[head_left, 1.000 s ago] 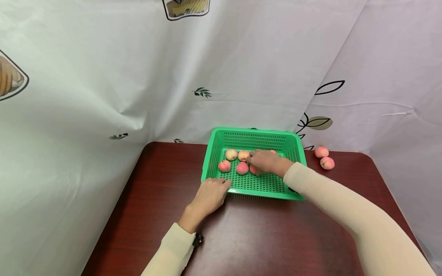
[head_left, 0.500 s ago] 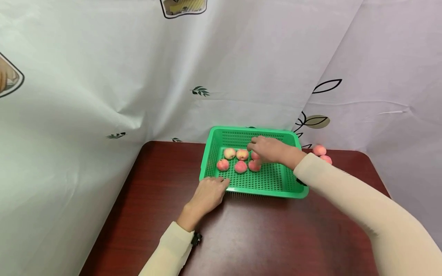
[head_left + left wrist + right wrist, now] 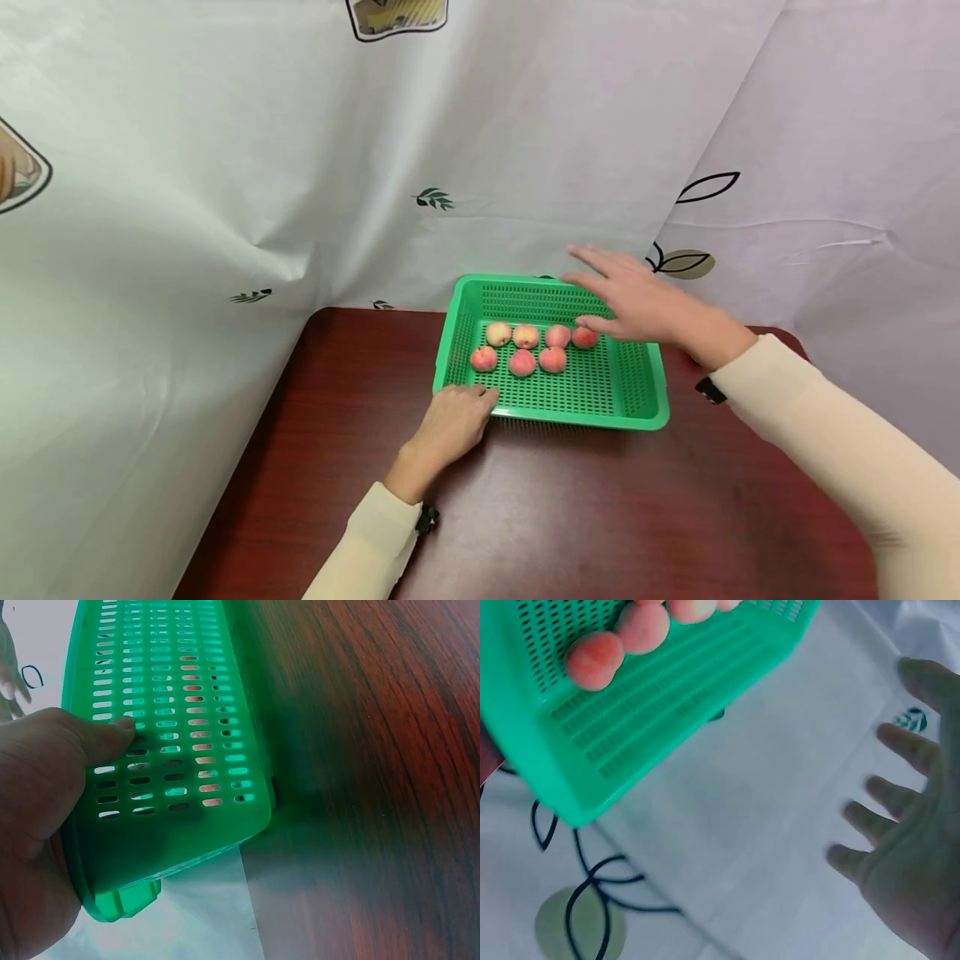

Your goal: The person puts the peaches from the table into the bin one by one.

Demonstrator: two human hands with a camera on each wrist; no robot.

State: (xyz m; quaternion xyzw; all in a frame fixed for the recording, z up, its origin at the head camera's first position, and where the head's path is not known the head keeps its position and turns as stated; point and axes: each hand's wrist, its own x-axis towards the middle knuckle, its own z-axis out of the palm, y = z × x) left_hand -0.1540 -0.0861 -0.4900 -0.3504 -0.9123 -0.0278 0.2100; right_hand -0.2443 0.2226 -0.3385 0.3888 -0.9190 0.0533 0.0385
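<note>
A green perforated plastic basket [image 3: 577, 419] stands on the table, with several pink and yellow peaches in two rows on its floor. My left hand [image 3: 453, 423] grips its front left rim. In the left wrist view the thumb [image 3: 112, 740] presses the outer wall of the basket [image 3: 172, 832]. Above the back right part of the basket is my right hand [image 3: 641, 300], fingers spread and holding nothing. Below its thumb lies the rightmost peach [image 3: 585, 337]. The right wrist view shows the straight fingers apart from the basket [image 3: 645, 769] and a peach [image 3: 595, 660] in the basket's corner.
The dark red wooden table [image 3: 540, 517] carries the basket near its back edge. A white printed cloth [image 3: 360, 167] hangs right behind it and along the sides. My right forearm [image 3: 810, 433] crosses over the table's right part and covers what lies there.
My right hand has let go of a peach at the right end of the back row, risen, spread its fingers and moved right. Two peaches on the table's right became hidden. The left hand stays.
</note>
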